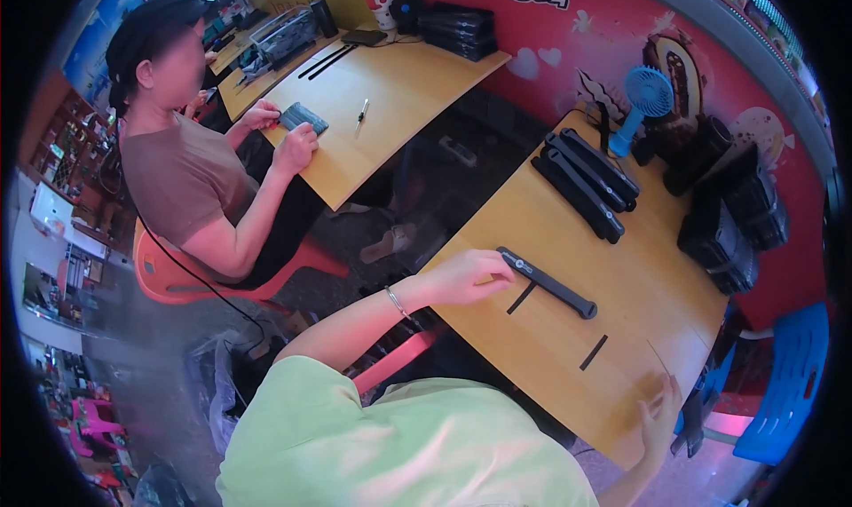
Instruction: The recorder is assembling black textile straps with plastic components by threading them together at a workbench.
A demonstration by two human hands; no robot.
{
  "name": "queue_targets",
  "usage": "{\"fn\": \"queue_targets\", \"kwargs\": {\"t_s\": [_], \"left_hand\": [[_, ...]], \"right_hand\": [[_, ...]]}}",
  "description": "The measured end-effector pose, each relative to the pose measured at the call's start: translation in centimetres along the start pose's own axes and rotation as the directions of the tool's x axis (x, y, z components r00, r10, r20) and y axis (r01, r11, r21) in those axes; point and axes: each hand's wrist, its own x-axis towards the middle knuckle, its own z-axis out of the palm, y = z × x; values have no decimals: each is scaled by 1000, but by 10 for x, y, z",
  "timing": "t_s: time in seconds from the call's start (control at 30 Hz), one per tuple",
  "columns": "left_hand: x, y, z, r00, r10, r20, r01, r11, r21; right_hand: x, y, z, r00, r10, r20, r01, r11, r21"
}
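Note:
A long, flat black strap-like piece [550, 283] with rounded ends and a small pale mark lies slantwise on the near table. My left hand [469, 278] is at its far left end, thumb and fingers curled together against that end. Over the table's right edge is my right hand [658, 414], its fingers apart and holding nothing that I can see. Two short dark strips, one beside the black piece [521, 297] and one nearer to me [594, 352], lie flat on the tabletop. A thin dark line runs on the wood near my right fingers.
Beyond lies a pile of similar black pieces [586, 183], with a blue fan [646, 99] and bagged black stacks [723, 241] behind. A blue chair [785, 387] stands right. Across a gap, a seated person [191, 152] handles a dark flat item [303, 119] at another table [390, 107].

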Motion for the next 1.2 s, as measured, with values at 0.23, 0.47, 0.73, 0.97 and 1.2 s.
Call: {"fn": "queue_targets", "kwargs": {"t_s": [0.23, 0.47, 0.73, 0.97, 1.2], "left_hand": [[11, -5, 0, 994, 42, -101, -28, 990, 135], [66, -12, 28, 980, 170, -107, -140, 960, 244], [84, -12, 31, 985, 122, -123, -90, 967, 239], [91, 9, 58, 992, 115, 43, -122, 967, 225], [97, 12, 95, 964, 168, 209, -237, 897, 374]], "right_hand": [[2, 7, 19, 994, -74, -75, 71, 997, -34], [-10, -13, 24, 962, 254, -101, -241, 962, 125], [14, -34, 17, 941, 231, -246, -199, 969, 148], [49, -37, 0, 927, 53, -372, -66, 998, -24], [68, -12, 35, 950, 206, -233, -171, 972, 162]]}}
